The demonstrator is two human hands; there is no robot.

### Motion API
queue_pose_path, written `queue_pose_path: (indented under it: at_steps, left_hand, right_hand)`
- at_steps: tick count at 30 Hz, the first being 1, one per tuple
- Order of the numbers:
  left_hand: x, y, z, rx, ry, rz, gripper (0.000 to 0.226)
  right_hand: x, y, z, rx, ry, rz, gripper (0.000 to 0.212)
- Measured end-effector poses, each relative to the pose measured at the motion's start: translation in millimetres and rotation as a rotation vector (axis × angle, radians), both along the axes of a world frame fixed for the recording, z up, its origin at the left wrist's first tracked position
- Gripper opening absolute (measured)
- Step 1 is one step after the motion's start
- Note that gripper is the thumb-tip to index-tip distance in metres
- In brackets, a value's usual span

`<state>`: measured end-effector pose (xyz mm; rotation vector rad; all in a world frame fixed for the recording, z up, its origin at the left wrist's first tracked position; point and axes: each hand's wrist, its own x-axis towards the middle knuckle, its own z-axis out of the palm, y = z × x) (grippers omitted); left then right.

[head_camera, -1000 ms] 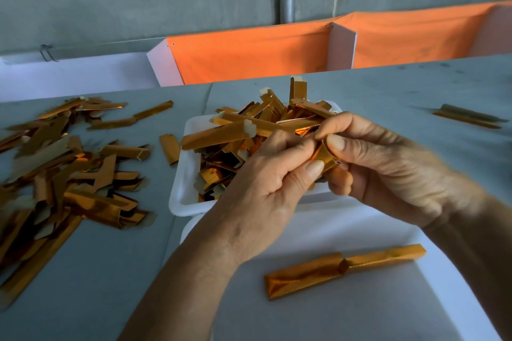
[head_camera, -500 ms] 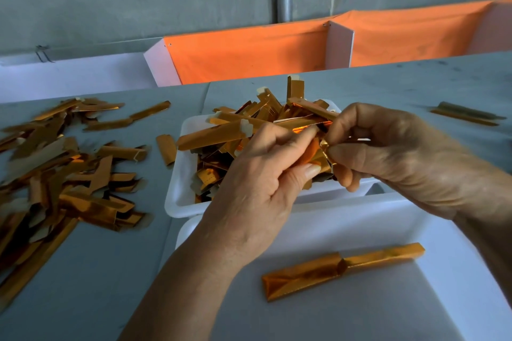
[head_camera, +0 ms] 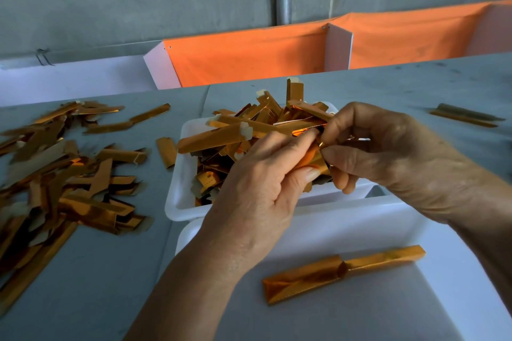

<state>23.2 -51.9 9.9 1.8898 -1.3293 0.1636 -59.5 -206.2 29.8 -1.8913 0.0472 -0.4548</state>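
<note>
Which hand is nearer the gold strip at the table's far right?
Right. The right hand is just left of the strip; left hand is farther left. Both pinch one gold piece.

**Gold Foil Strips Crowd Grey Worktable**

A grey table (head_camera: 388,83) carries a loose heap of gold foil strips (head_camera: 69,180) on its left side. A single short piece (head_camera: 166,152) lies just beside a white tray (head_camera: 177,196) at the centre. A larger white bin (head_camera: 360,219) sits touching the tray's near edge. Two long strips (head_camera: 465,116) lie well apart at far right.
</note>
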Motion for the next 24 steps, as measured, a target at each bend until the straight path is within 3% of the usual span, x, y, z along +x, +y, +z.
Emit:
queue_pose_path:
  at_steps: [4, 10, 24]
  left_hand:
    - [0, 1, -3, -0.025, 0.104, -0.004, 0.043]
    - [2, 1, -7, -0.046, 0.5, -0.06, 0.03]
    - [2, -2, -7, -0.19, 0.468, 0.069, 0.01]
  right_hand:
    - [1, 0, -1, 0.057, -0.003, -0.027, 0.009]
    - [5, -3, -7, 0.159, 0.028, -0.039, 0.012]
    - [4, 6, -2, 0.002, 0.079, 0.034, 0.021]
